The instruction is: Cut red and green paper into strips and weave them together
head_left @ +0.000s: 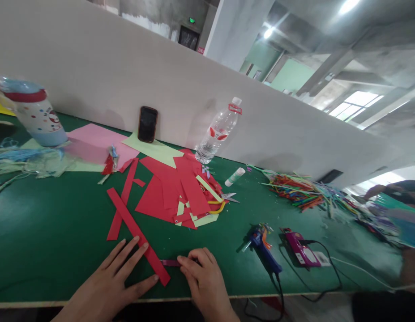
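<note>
My left hand [121, 275] lies spread on the table, its fingertips on a long red paper strip [126, 218] and its thumb at the strip's lower edge. Pinched between the thumb and finger of my right hand [203, 275] is a slim purple piece [171, 263] with a greyish tip. That tip meets or nearly meets the red strip's right edge; its other end is hidden in my hand. A second red strip [127, 190] passes under or beside the first, further up. Beyond my hands lies a pile of red paper [156, 190] with pale green scraps.
Yellow-handled scissors [218, 206], a glue stick [234, 177] and a water bottle [216, 134] are near the pile. On the right lie a blue glue gun [266, 255], a magenta power box [301, 250] and cords. A phone [147, 124] leans against the partition; a tumbler [42, 114] stands left.
</note>
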Motion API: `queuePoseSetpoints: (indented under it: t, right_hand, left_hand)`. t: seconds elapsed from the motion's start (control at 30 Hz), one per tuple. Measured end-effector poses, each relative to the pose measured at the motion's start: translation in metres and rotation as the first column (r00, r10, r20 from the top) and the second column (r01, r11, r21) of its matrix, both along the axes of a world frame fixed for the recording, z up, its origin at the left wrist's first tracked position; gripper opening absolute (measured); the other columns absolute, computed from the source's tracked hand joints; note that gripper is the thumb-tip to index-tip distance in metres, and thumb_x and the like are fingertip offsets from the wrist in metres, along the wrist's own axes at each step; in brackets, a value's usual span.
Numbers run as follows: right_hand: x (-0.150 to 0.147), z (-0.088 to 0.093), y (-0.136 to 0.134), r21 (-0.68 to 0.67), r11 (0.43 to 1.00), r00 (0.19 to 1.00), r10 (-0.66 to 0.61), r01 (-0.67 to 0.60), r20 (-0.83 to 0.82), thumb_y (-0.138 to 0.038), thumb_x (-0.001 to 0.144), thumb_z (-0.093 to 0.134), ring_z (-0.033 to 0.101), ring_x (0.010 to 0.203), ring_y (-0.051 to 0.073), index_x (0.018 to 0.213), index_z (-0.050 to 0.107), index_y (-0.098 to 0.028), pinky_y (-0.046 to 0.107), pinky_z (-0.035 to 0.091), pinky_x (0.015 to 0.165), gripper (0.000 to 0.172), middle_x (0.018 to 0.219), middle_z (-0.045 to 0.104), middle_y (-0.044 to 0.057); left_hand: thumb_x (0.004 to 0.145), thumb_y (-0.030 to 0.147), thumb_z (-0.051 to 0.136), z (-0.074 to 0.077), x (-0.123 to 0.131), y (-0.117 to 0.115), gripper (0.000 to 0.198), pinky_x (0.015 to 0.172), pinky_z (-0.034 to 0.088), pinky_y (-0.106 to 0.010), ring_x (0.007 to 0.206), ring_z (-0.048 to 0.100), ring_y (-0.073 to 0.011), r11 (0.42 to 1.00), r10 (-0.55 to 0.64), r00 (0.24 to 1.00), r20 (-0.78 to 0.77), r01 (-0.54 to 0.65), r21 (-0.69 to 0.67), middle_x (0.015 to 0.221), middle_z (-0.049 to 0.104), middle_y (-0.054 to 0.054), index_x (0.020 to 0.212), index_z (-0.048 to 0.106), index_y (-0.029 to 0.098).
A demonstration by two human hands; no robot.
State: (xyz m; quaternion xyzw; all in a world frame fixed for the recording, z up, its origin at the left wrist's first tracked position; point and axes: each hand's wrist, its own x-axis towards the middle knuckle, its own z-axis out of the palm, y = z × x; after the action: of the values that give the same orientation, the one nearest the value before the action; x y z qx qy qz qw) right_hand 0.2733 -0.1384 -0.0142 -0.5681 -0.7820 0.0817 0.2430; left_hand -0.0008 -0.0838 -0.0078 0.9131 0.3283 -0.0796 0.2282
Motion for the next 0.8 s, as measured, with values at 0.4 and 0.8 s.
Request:
queuePoseSetpoints:
  t: [0.4, 0.8]
  right_hand:
    - [-0.0017, -0.0009, -0.0034, 0.01, 1.0, 1.0, 0.017, -0.018, 0.018, -0.011, 0.093, 0.056, 0.057, 0.081, 0.02, 0.113, 0.069, -0.026, 0.031, 0.048, 0.069, 0.029, 0.089, 0.061, 0.005]
    - [-0.0018, 0.0007, -0.0003, 0.004, 1.0, 0.999, 0.021, -0.021, 0.028, -0.011, 0.092, 0.057, 0.056, 0.08, 0.02, 0.113, 0.069, -0.027, 0.033, 0.048, 0.07, 0.029, 0.089, 0.062, 0.004]
  left_hand:
    - [0.058, 0.035, 0.093, -0.0008, 0.0027, -0.0027, 0.111, 0.115, 0.016, -0.072, 0.148, 0.011, -0.0462, 0.999, 0.039, 0.999, 0.002, -0.039, 0.007, 0.165, 0.015, -0.006, 0.145, 0.028, 0.056]
    - [0.06, 0.033, 0.092, -0.0088, -0.0005, -0.0031, 0.111, 0.115, 0.015, -0.072, 0.148, 0.005, -0.0434, 1.0, 0.028, 0.999, 0.021, -0.028, 0.006, 0.165, 0.003, -0.006, 0.144, 0.025, 0.06]
